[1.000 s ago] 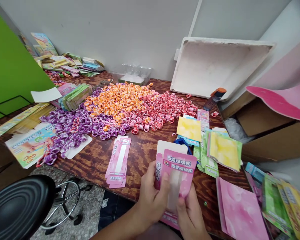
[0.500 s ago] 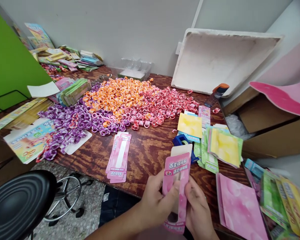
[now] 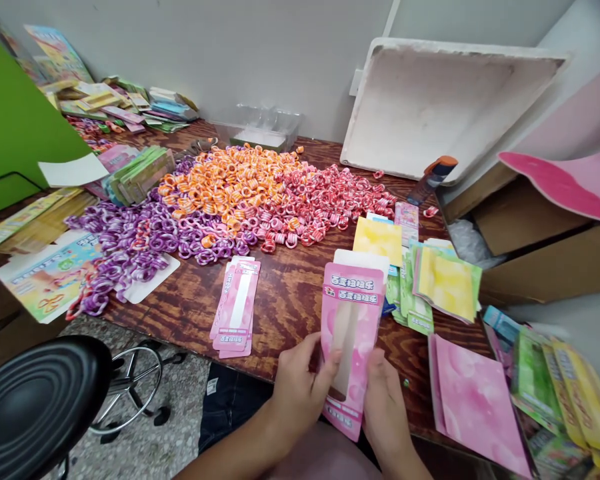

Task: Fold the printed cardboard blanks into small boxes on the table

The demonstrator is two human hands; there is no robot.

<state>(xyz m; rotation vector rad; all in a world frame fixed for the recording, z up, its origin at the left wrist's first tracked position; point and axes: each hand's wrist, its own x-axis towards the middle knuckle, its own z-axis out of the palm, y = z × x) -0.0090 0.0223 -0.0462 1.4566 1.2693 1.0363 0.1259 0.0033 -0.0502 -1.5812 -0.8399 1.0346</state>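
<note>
Both hands are now holding the pink box (image 3: pixel 353 327) squared up and facing front, where a moment ago it was edge-on. Left hand (image 3: pixel 300 393) and right hand (image 3: pixel 387 407) are pinching its lower sides, right of the flat pink stack (image 3: pixel 236 308) on the desk (image 3: pixel 290 300).

pink box (image 3: pixel 353 327): glossy printed card | table (image 3: pixel 290 300): grained, stained wood | rings (image 3: pixel 230 193): probably shiny plastic | stool (image 3: pixel 35 400): smooth black seat

Your table layout, from near edge to wall

Your hands hold a carton (image 3: pixel 353 333) over the table's (image 3: pixel 290 300) near edge; flat cartons (image 3: pixel 236 307) lie to its left, a sleeve stack (image 3: pixel 430 287) to its right, the ring heap (image 3: pixel 240 200) behind, a tray (image 3: pixel 430 107) against the wall.
</note>
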